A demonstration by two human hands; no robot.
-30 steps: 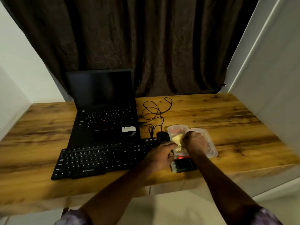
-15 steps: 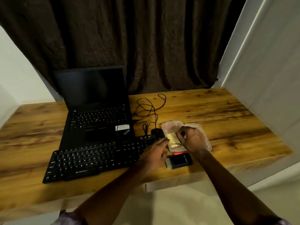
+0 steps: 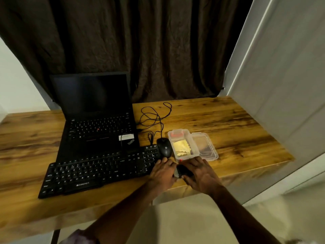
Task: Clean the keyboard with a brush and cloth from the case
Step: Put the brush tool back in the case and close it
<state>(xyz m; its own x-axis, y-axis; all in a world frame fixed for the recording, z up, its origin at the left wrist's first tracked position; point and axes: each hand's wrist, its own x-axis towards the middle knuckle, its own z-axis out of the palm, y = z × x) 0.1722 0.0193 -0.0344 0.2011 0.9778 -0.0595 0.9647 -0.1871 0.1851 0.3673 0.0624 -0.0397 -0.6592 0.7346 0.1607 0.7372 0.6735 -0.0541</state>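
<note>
Near the front edge of the table (image 3: 246,131), the brush (image 3: 181,169) (bristles toward the keyboard (image 3: 98,171)) is gripped by the right hand (image 3: 200,173); the left hand (image 3: 162,172) is laid open, empty, alongside.

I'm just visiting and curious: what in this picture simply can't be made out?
All in the head view:
- Black brush with white bristles: mostly covered by the left hand and right hand; whether either grips it is unclear.
- Red shape at the clear plastic case's far end: blurred behind the wall.
- Dust on the black keyboard: too small, too dim.
</note>
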